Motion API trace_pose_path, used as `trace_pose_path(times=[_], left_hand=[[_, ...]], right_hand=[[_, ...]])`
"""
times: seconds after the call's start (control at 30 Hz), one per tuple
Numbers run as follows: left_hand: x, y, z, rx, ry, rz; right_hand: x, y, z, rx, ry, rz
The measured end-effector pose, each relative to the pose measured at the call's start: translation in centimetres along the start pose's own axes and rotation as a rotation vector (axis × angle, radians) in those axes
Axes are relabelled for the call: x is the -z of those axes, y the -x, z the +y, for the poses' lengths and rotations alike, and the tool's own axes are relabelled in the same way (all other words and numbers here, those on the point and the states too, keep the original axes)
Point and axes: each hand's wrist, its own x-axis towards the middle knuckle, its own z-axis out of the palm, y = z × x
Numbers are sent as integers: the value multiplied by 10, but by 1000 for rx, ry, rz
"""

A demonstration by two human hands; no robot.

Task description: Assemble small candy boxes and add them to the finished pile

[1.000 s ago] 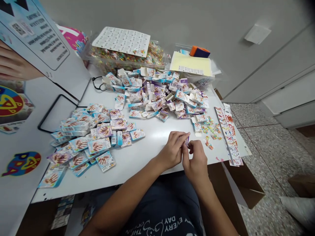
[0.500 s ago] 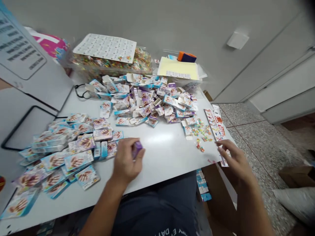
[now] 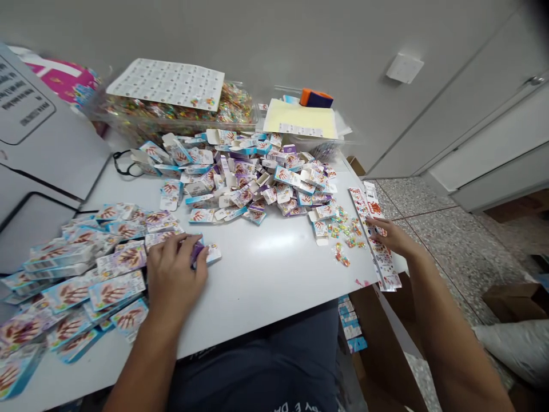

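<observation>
My left hand (image 3: 174,272) is at the edge of the pile of filled-looking small cartons (image 3: 122,260) on the left, its fingers closed around a small purple carton (image 3: 197,252). Most of that carton is hidden by the fingers. Beside it lies a blue and white carton (image 3: 213,253), partly covered by the hand. At the table's right edge my right hand (image 3: 392,236) reaches over long printed paper strips (image 3: 377,252), thumb and fingers apart, fingertips on the top strip. Small clear packets of coloured beads (image 3: 345,229) lie just left of the strips.
Open-ended cartons (image 3: 257,177) are heaped across the back of the table. Behind them stand a clear tub of bead packets (image 3: 240,106) with a printed sheet (image 3: 169,83) on top, and another tub under yellow paper (image 3: 300,118). An open cardboard box (image 3: 377,326) stands below the right edge.
My left hand has moved left with the purple carton, down to the carton pile. My right hand has moved from beside the table's edge onto the printed strips. The view has shifted slightly.
</observation>
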Motion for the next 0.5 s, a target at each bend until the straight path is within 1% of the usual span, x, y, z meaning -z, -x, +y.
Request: trace_pose_path(times=[0.2,0.33,0.43,0.5], left_hand=[[-1,3,3,19,-15,24],[2,3,2,-6,-6,57],[6,4,0,-48,12,104],[10,6,1,-58,19,155]], right_hand=[[-6,7,2,-67,45,55],[-8,7,3,-118,64,104],[-9,6,1,-136,68,136],[-11,6,0,-145,67,159]])
